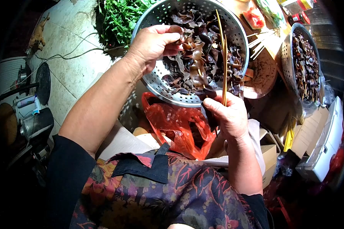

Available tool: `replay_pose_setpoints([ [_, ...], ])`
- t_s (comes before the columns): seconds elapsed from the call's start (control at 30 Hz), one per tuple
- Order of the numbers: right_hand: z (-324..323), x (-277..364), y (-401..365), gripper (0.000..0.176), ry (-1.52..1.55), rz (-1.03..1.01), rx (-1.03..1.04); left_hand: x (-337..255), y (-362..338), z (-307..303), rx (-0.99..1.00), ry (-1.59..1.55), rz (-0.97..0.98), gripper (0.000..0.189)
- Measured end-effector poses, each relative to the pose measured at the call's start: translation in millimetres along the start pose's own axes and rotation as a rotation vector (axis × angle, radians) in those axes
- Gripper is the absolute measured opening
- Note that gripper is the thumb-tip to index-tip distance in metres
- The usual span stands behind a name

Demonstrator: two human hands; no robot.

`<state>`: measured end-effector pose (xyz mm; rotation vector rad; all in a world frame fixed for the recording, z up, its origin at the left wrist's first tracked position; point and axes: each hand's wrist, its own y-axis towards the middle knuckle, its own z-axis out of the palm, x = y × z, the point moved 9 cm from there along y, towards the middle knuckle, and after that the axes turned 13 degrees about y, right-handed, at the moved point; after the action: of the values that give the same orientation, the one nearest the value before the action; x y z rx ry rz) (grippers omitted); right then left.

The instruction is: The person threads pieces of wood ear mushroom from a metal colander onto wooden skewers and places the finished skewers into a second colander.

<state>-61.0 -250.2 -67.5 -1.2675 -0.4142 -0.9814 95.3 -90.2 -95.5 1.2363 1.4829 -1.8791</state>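
Observation:
My left hand (153, 44) pinches a small piece of wood ear mushroom (176, 30) between thumb and fingers, over the left part of a perforated metal colander (152, 79). Dark, curled wood ear mushrooms (197, 68) are heaped inside it. At the colander's near right rim, my right hand (230, 114) is closed round thin bamboo skewers (224, 65), which point up and away across the mushrooms. Dark mushroom pieces lie close beside the right thumb. Directly below the colander, an opened red plastic bag (176, 122) hangs over my lap.
A second colander (287, 53) at right holds many skewered dark mushrooms (306, 70). Loose skewers (260, 41) lie between the two colanders, near a round brown board (265, 72). Leafy greens (118, 23) are at upper left. A white foam box (325, 143) and cardboard (271, 160) stand lower right.

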Motion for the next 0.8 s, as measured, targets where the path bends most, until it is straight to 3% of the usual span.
replay_pose_setpoints([
  [0.43, 0.0, -4.1, 1.6, 0.017, -0.092, 0.021, -0.001, -13.0, -5.9, 3.1, -0.018, 0.068, 0.092, 0.019],
  [0.8, -3.8, -3.7, 3.0, 0.013, -0.102, 0.002, -0.032, -6.5, -9.6, 9.9, 0.021, -0.098, 0.013, 0.018],
])
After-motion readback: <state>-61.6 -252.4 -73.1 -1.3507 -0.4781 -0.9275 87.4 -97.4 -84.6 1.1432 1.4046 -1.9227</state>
